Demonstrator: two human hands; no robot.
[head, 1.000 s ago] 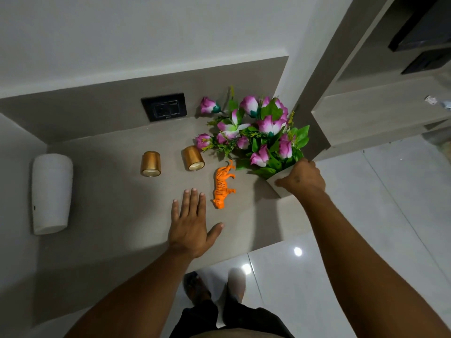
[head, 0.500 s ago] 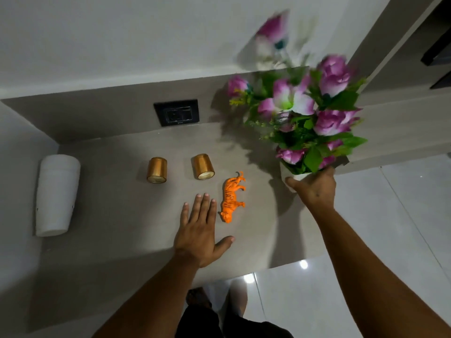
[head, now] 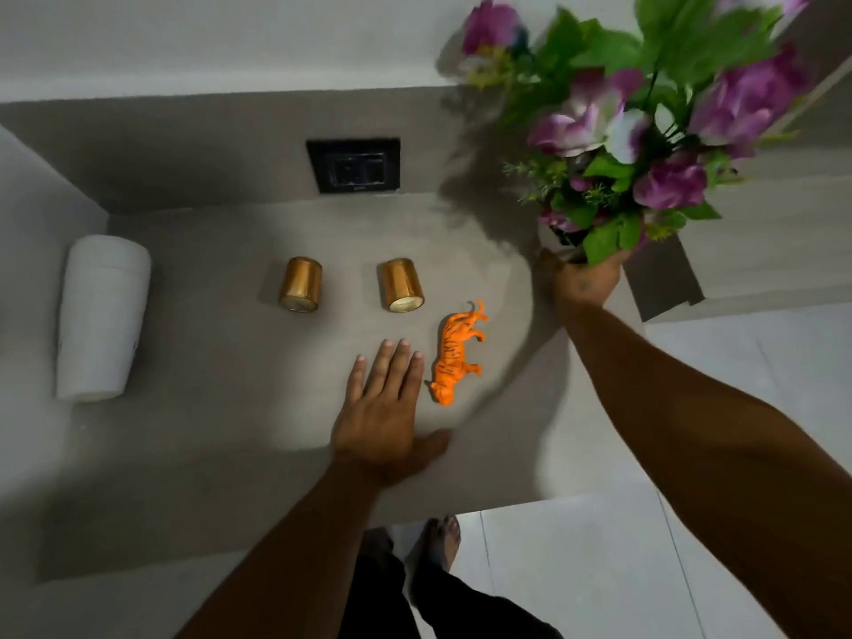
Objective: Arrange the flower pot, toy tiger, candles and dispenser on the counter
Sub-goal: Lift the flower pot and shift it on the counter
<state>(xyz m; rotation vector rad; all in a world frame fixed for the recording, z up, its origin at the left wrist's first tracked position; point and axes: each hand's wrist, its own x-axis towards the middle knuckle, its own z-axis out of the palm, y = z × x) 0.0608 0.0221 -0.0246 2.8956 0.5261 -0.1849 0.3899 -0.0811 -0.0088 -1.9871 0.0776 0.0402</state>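
Observation:
My right hand grips the base of the flower pot, a bunch of purple flowers and green leaves held up in the air at the upper right; the pot itself is mostly hidden by leaves and fingers. My left hand lies flat and open on the grey counter. Just right of its fingers the orange toy tiger lies on its side. Two gold candles lie on their sides behind the hand. The white dispenser lies on its side at the far left.
A black wall socket sits in the backsplash behind the candles. A shelf unit adjoins the counter on the right. The counter's front edge runs above white floor tiles, where my feet show.
My right hand has lifted the flower pot off the counter's right side, up and towards the camera. My left hand stays flat on the counter.

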